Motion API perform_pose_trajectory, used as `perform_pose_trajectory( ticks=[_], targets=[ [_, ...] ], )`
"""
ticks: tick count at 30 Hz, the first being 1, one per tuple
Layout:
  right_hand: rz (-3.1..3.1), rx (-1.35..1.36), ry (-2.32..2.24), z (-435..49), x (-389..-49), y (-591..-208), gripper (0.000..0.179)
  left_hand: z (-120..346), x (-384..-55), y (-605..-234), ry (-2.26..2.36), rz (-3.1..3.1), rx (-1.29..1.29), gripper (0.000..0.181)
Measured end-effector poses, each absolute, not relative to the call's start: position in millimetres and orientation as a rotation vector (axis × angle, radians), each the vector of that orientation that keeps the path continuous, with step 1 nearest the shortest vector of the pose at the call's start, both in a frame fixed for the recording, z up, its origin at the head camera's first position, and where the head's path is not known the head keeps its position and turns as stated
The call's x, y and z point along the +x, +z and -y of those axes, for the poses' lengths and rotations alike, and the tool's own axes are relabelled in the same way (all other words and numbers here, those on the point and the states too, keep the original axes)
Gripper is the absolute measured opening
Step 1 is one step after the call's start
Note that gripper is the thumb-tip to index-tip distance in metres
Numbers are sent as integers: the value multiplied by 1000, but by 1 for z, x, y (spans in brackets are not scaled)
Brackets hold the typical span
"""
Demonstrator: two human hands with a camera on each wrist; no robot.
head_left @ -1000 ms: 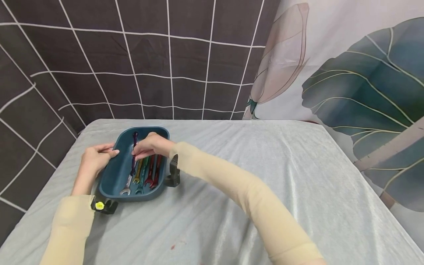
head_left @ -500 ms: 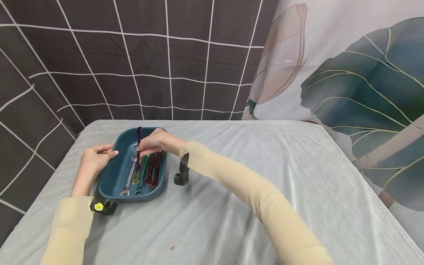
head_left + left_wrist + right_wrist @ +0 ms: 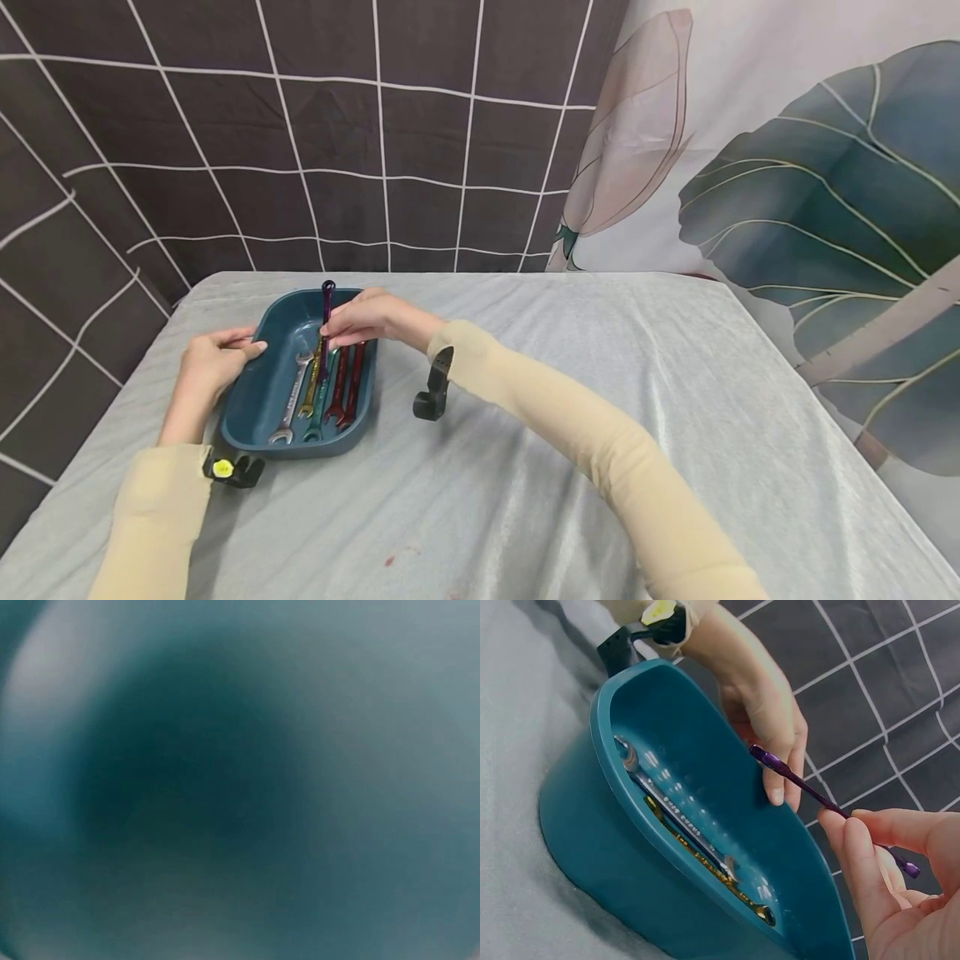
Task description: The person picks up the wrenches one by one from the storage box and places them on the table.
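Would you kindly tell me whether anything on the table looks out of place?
A small reddish mark on the pale grey cloth, lower in the head view than the blue tray, looks odd against the plain grey; I cannot tell whether it is a stain.

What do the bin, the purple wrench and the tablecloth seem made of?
Bin: probably plastic, satin, given smooth, seamless-looking walls and a rounded rim.
Purple wrench: likely metal with a glossy coloured coat, given bright highlights.
Tablecloth: fabric with a sheen, perhaps velvet, given soft folds.
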State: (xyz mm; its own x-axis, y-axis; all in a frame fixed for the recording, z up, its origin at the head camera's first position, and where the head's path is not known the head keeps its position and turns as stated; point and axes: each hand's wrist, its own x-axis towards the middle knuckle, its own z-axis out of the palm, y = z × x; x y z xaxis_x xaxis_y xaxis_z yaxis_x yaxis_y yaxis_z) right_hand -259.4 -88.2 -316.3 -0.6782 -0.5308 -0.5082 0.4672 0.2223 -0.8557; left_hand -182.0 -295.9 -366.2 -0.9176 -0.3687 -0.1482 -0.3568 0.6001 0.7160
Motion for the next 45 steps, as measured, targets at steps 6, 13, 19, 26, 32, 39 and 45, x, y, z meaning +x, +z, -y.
perform_pose_trajectory(
  ticks=[6, 13, 19, 26, 32, 39, 45],
  targets=[
    [-1674, -55, -1616, 81, -258, -313, 12, 297, -182, -366, -1235, 2806, 623, 53],
    [-1681, -94, -1617, 70, -253, -314, 28, 298, -183, -366, -1223, 2814, 634, 53],
    [-1689, -120, -1607, 61, -253, -318, 29, 298, -182, -367, -1226, 2808, 629, 52],
    [-1677, -119, -1618, 50, -251, -319, 34, 296, -182, -366, -1246, 2805, 639, 52],
    [-1710, -131, -1598, 43, -250, -323, 39, 295, -181, -365, -1261, 2795, 645, 53],
    [-1716, -117, -1597, 37, -251, -331, 34, 296, -181, -365, -1267, 2794, 647, 53],
    [-1724, -115, -1590, 33, -252, -336, 36, 296, -182, -366, -1270, 2787, 651, 52]
  ],
)
